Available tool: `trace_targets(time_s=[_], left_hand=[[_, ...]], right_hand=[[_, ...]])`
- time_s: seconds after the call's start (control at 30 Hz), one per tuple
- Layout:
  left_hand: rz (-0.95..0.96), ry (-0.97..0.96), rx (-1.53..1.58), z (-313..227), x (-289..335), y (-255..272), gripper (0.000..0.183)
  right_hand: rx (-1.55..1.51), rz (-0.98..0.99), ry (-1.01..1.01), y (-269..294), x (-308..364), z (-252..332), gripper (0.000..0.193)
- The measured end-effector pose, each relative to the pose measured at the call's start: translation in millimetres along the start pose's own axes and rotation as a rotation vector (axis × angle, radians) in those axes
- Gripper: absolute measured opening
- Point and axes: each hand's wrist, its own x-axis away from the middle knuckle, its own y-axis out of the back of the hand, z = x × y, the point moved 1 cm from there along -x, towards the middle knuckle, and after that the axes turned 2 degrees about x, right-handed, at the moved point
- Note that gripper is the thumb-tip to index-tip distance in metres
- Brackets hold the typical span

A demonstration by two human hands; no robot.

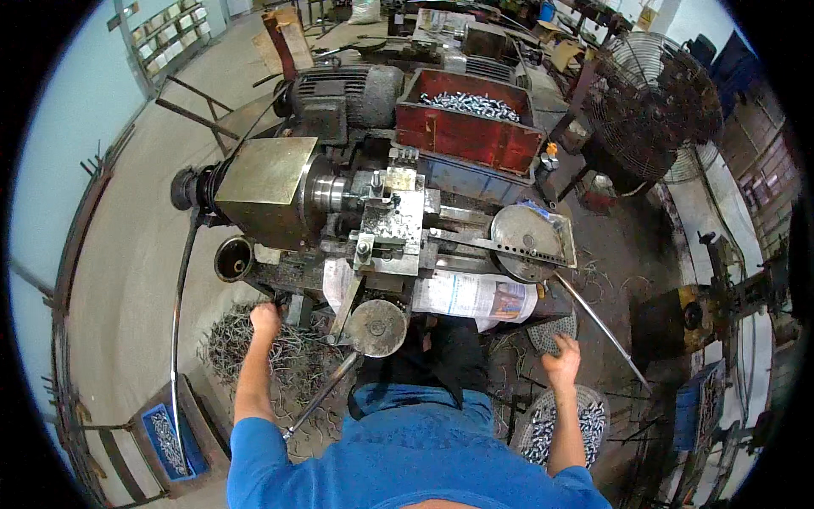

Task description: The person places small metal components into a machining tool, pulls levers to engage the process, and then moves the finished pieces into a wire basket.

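Observation:
My left hand (265,318) is closed in a fist at the front left of a greasy metal-turning machine, beside a dark metal block (297,310). Whatever it grips, if anything, is hidden. My right hand (562,365) is raised above a basket (604,428) of small shiny metal parts. Its fingers are loosely bent with the thumb apart, and no held thing shows. Between my hands stands the machine's tool slide (398,222), facing the spindle chuck (329,193). A round plate (378,328) with a long bar sits before my waist.
Newspaper (475,294) covers the machine's front edge. A round disc (526,242) and a slanting lever (604,331) lie to the right. Behind are a red crate (466,136) of metal parts, a motor (348,95) and a large fan (653,106). Metal scrap (233,348) heaps at left.

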Motion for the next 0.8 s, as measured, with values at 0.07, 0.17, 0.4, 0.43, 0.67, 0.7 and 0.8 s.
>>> trace_targets(time_s=[0.07,0.17,0.4,0.43,0.67,0.7,0.8], left_hand=[[-0.309,0.291,0.224,-25.4,14.8,-28.3,0.044],[-0.270,0.307,0.296,-33.6,14.0,-67.1,0.045],[0.089,0.005,0.081,-3.6,11.3,3.1,0.041],[0.106,0.011,0.100,-2.7,10.9,-3.7,0.042],[0.094,0.042,0.116,27.9,43.5,48.2,0.038],[-0.058,0.055,0.218,28.7,49.1,78.1,0.033],[-0.384,0.091,0.273,55.7,72.5,153.7,0.020]], right_hand=[[-0.065,0.067,-0.003,-12.7,18.2,-2.2,0.044],[-0.142,0.114,-0.025,-15.0,12.1,17.8,0.041],[-0.204,0.100,0.192,25.5,-63.4,72.9,0.040],[-0.242,0.109,0.167,29.7,-69.7,82.8,0.039],[-0.419,0.173,0.569,35.0,-140.8,204.9,0.036],[-0.423,0.112,0.686,31.4,-151.9,232.2,0.036],[-0.473,0.095,0.953,13.0,-184.3,324.4,0.038]])
